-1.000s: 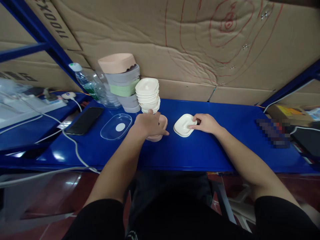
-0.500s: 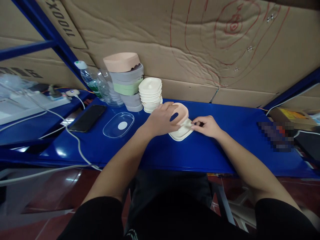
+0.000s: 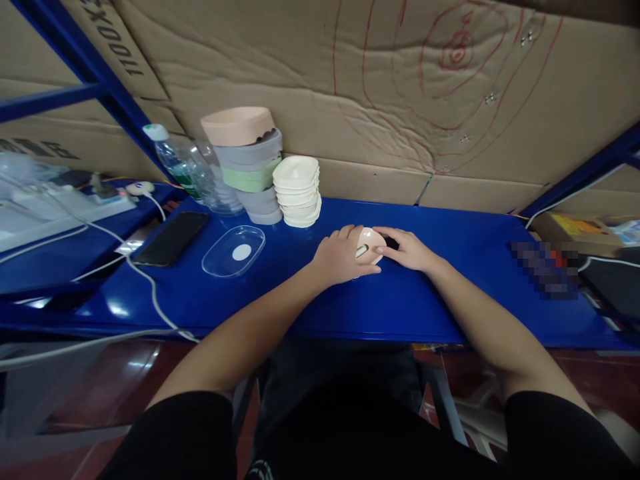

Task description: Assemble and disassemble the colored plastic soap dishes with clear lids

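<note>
A glossy peach plastic cover with a slot in it sits low over the blue tabletop between my hands. Something cream shows through the slot. My left hand lies across the left side of the cover, fingers curved over it, and hides much of it. With thumb and fingers, my right hand grips the cover's right edge. The cream plate seen earlier is mostly hidden under the cover and hands. Left of my hands stands a stack of cream plates.
Beside the cream stack rises a pile of peach, grey and green containers. A clear oval lid with a white disc, a black phone and plastic bottles are at left. A white cable crosses the left side; cardboard walls the back.
The peach cover has come down from a tilt and now covers the cream plate. My left hand has lowered with it, and my right hand has moved onto its edge.
</note>
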Motion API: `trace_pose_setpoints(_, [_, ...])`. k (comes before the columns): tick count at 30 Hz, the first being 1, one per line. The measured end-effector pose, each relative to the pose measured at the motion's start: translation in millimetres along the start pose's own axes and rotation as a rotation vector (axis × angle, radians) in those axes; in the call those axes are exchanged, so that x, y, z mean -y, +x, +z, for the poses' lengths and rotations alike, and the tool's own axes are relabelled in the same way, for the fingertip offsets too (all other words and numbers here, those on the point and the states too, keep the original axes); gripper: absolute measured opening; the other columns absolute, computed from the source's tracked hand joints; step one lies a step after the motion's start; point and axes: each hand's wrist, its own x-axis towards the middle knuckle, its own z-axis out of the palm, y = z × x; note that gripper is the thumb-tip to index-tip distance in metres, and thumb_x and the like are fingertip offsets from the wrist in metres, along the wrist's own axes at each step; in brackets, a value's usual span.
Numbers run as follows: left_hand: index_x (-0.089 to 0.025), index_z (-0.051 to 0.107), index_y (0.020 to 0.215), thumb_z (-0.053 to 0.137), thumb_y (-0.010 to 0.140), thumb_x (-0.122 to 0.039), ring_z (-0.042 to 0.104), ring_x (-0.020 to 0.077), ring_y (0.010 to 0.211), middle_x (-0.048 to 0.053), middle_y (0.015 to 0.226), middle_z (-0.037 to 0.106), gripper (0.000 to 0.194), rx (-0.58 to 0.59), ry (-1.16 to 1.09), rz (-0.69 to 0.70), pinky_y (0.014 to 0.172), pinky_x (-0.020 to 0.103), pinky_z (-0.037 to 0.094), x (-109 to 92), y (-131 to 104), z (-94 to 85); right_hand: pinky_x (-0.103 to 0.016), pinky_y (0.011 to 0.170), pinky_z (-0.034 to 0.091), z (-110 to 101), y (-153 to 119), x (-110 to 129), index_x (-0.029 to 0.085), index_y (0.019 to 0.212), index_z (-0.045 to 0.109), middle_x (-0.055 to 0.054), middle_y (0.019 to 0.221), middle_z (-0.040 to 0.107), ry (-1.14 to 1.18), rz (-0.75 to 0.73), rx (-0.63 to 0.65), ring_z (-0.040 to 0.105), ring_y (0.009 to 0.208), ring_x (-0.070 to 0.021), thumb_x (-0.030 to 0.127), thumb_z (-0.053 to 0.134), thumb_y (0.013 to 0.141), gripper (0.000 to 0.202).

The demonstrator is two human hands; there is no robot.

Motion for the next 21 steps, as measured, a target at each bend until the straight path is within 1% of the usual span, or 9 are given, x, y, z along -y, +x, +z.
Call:
trace_pose_setpoints(3, [-0.014, 0.037, 0.164, 0.082, 0.071, -0.078, 0.057, 0.047, 0.138, 0.027, 0.156, 0.054, 0.122, 0.105, 0.006, -0.049, 0.113, 0.058, 0.047, 2, 0, -8.4, -0.055, 0.112, 0.056, -4, 0, -3, 0.026, 0.149, 0.064, -0.01, 0.145, 0.073, 0.003, -0.011, 0.011, 0.071, 0.13, -0.0344, 0.064, 0.061, 0.101, 0.061])
trace_pose_setpoints(5, [-0.013, 0.035, 0.166, 0.084, 0.069, -0.076, 0.056, 0.0476, 0.139, 0.027, 0.156, 0.055, 0.125, 0.157, 0.012, -0.044, 0.114, 0.058, 0.047, 4, 0, -12.7, -0.057, 0.114, 0.054, -6, -1, -5, 0.027, 0.151, 0.062, -0.01, 0.148, 0.07, -0.01, -0.02, 0.025, 0.069, 0.133, -0.035, 0.065, 0.061, 0.101, 0.063])
trace_pose_setpoints(7, [-0.015, 0.033, 0.167, 0.084, 0.07, -0.073, 0.053, 0.0467, 0.144, 0.026, 0.158, 0.053, 0.124, 0.176, -0.008, 0.009, 0.117, 0.058, 0.044, 7, 1, -14.5, -0.06, 0.118, 0.05, -6, -1, -6, 0.029, 0.159, 0.054, -0.01, 0.157, 0.063, -0.023, -0.031, 0.046, 0.063, 0.14, -0.0373, 0.068, 0.064, 0.097, 0.074])
trace_pose_setpoints(10, [-0.017, 0.032, 0.168, 0.085, 0.069, -0.068, 0.047, 0.0443, 0.15, 0.024, 0.164, 0.048, 0.123, 0.213, -0.079, 0.123, 0.122, 0.057, 0.041, 13, 4, -15.2, -0.064, 0.122, 0.045, -6, -2, -5, 0.031, 0.168, 0.041, -0.01, 0.166, 0.053, -0.03, -0.053, 0.099, 0.055, 0.148, -0.0412, 0.074, 0.073, 0.088, 0.096])
trace_pose_setpoints(12, [-0.018, 0.033, 0.168, 0.088, 0.067, -0.064, 0.045, 0.0433, 0.152, 0.023, 0.167, 0.045, 0.124, 0.224, -0.117, 0.174, 0.122, 0.056, 0.041, 18, 6, -16.6, -0.064, 0.124, 0.044, -6, -2, -5, 0.033, 0.169, 0.039, -0.009, 0.167, 0.052, -0.026, -0.07, 0.135, 0.054, 0.148, -0.0417, 0.077, 0.077, 0.083, 0.104])
trace_pose_setpoints(14, [-0.021, 0.035, 0.168, 0.089, 0.066, -0.062, 0.045, 0.0425, 0.153, 0.021, 0.167, 0.045, 0.122, 0.219, -0.118, 0.196, 0.123, 0.056, 0.04, 22, 7, -19.2, -0.064, 0.125, 0.042, -6, -2, -6, 0.035, 0.168, 0.04, -0.008, 0.167, 0.052, -0.027, -0.076, 0.145, 0.052, 0.15, -0.0415, 0.078, 0.08, 0.078, 0.107])
trace_pose_setpoints(16, [-0.023, 0.038, 0.167, 0.089, 0.065, -0.064, 0.048, 0.0429, 0.151, 0.019, 0.166, 0.048, 0.12, 0.222, -0.081, 0.171, 0.123, 0.057, 0.04, 25, 9, -21.8, -0.065, 0.127, 0.04, -5, -1, -8, 0.036, 0.167, 0.042, -0.008, 0.167, 0.052, -0.036, -0.069, 0.142, 0.049, 0.153, -0.0425, 0.078, 0.083, 0.075, 0.11])
trace_pose_setpoints(18, [-0.023, 0.038, 0.167, 0.087, 0.066, -0.068, 0.05, 0.0446, 0.149, 0.02, 0.165, 0.049, 0.121, 0.256, -0.036, 0.111, 0.121, 0.058, 0.04, 25, 10, -23.3, -0.068, 0.127, 0.038, -4, -1, -10, 0.035, 0.166, 0.044, -0.008, 0.167, 0.053, -0.042, -0.056, 0.154, 0.044, 0.156, -0.0438, 0.078, 0.083, 0.075, 0.109])
trace_pose_setpoints(21, [-0.019, 0.034, 0.169, 0.084, 0.069, -0.072, 0.048, 0.0461, 0.151, 0.023, 0.169, 0.043, 0.124, 0.33, -0.004, 0.04, 0.121, 0.057, 0.04, 24, 12, -25.0, -0.068, 0.128, 0.036, -2, -2, -12, 0.034, 0.167, 0.043, -0.008, 0.169, 0.05, -0.039, -0.034, 0.194, 0.039, 0.159, -0.0436, 0.078, 0.079, 0.08, 0.104])
